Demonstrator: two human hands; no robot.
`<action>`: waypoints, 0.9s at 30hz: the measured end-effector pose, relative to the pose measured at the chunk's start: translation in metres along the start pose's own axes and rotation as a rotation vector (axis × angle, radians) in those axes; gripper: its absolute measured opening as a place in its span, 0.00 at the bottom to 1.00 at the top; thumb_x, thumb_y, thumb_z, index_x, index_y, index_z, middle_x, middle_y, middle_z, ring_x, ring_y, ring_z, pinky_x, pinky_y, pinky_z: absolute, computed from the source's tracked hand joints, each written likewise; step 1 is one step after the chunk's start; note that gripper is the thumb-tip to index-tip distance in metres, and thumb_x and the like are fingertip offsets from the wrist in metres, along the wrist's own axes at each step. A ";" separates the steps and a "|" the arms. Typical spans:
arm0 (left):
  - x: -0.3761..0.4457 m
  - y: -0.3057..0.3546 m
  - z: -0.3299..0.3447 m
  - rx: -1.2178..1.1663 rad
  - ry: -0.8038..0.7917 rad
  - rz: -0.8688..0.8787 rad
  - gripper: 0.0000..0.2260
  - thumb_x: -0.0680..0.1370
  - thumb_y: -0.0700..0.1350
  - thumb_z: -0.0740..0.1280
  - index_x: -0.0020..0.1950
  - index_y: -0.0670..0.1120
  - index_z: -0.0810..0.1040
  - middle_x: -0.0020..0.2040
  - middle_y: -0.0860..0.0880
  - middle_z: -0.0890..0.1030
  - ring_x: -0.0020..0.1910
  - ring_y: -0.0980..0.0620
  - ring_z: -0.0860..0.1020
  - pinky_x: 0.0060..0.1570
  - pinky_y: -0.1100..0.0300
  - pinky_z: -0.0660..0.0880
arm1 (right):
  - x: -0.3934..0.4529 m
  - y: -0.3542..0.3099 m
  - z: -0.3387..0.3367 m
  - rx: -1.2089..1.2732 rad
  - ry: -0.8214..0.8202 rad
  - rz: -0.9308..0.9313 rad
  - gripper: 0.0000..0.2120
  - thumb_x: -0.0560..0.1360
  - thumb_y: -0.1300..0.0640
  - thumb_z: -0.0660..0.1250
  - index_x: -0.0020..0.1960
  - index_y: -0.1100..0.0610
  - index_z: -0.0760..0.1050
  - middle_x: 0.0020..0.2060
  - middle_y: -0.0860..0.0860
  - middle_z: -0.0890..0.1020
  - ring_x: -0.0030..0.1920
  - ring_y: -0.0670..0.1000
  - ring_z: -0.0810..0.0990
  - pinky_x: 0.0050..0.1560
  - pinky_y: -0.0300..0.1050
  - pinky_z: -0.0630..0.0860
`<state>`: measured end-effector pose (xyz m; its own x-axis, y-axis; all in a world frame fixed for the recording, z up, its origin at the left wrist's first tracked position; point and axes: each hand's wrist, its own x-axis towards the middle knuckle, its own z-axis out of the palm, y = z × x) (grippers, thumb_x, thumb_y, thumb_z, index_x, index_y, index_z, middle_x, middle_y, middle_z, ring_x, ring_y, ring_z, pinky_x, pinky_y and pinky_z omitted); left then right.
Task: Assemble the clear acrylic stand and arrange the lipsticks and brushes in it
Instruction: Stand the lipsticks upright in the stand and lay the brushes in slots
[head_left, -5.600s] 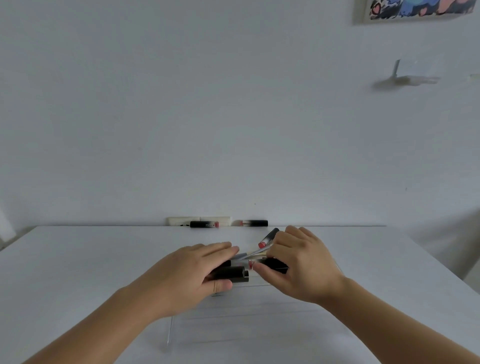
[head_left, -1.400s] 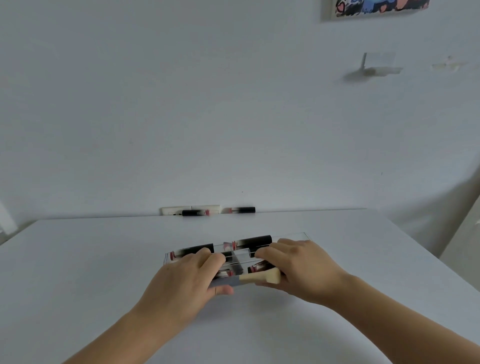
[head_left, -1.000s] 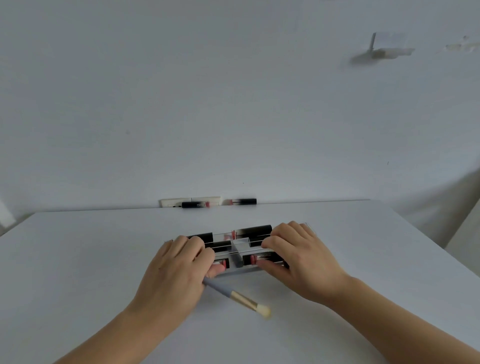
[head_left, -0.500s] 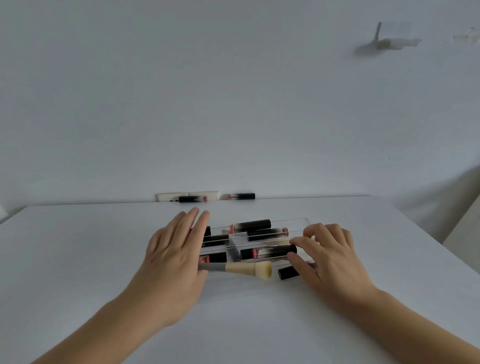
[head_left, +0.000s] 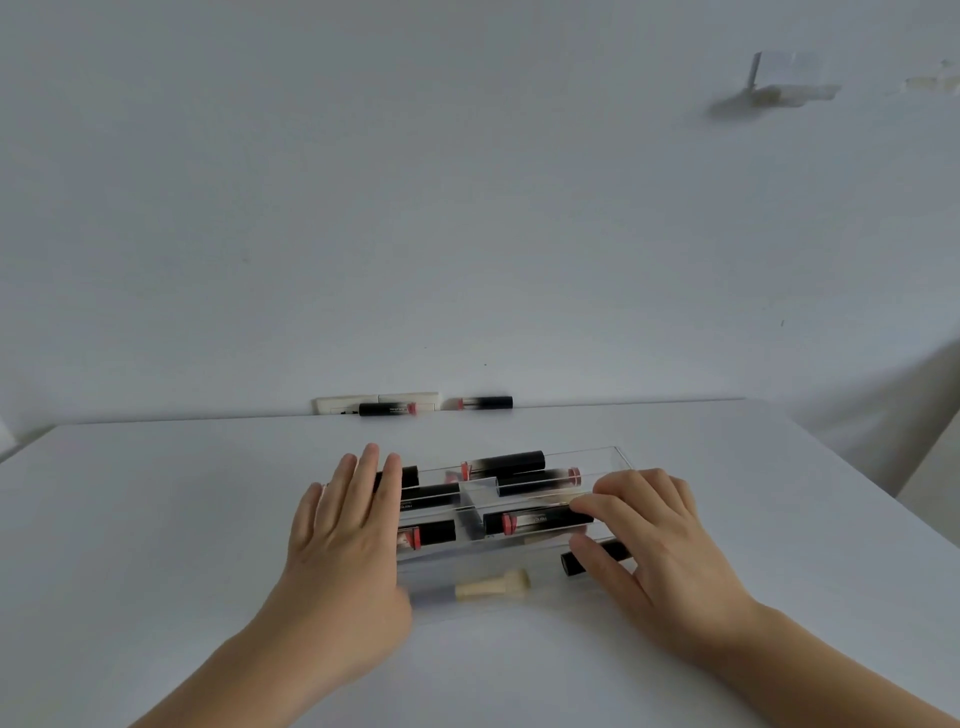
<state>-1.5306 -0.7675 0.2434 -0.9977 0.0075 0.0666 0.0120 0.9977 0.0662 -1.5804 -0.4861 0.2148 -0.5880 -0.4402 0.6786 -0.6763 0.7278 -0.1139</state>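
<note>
— How are the hands placed?
— The left hand (head_left: 347, 525) lies flat, fingers straight, on the left end of the clear stand (head_left: 615, 453); the right hand (head_left: 655, 540) curls its fingers round a black lipstick (head_left: 535, 519) at the right end.
— And the stand?
— Mid-desk (head_left: 156, 519), lying flat, lipsticks in its rows — a brush (head_left: 492, 583) just in front. Lettering is unreadable.

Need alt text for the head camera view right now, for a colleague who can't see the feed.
Two bare hands rest on a clear acrylic stand holding black lipsticks laid flat on a white table: the left hand lies flat over its left end, the right hand curls at its right end. A makeup brush lies in front; two more lipsticks lie by the wall.
</note>
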 end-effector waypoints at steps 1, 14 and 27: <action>0.000 0.000 -0.002 -0.010 -0.006 0.007 0.46 0.76 0.42 0.56 0.60 0.51 0.11 0.68 0.53 0.16 0.73 0.50 0.21 0.73 0.49 0.26 | 0.000 0.000 0.000 -0.002 0.000 0.001 0.15 0.79 0.47 0.62 0.56 0.54 0.81 0.49 0.48 0.78 0.50 0.52 0.72 0.53 0.48 0.66; 0.063 -0.065 -0.049 -0.581 0.258 0.034 0.22 0.79 0.51 0.60 0.74 0.57 0.70 0.72 0.59 0.72 0.70 0.59 0.69 0.67 0.59 0.64 | 0.102 0.026 -0.010 0.177 -0.069 0.183 0.13 0.77 0.41 0.61 0.53 0.47 0.79 0.48 0.41 0.78 0.49 0.44 0.76 0.49 0.42 0.73; 0.204 -0.096 0.025 -0.040 0.216 0.228 0.16 0.81 0.54 0.62 0.67 0.51 0.76 0.59 0.52 0.76 0.59 0.50 0.70 0.60 0.55 0.69 | 0.215 -0.015 0.091 -0.040 -1.365 0.154 0.28 0.71 0.30 0.67 0.40 0.56 0.81 0.38 0.50 0.84 0.38 0.50 0.84 0.34 0.41 0.80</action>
<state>-1.7370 -0.8597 0.2261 -0.9321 0.2118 0.2936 0.2403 0.9686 0.0642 -1.7372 -0.6399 0.2964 -0.6364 -0.5005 -0.5869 -0.5660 0.8200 -0.0855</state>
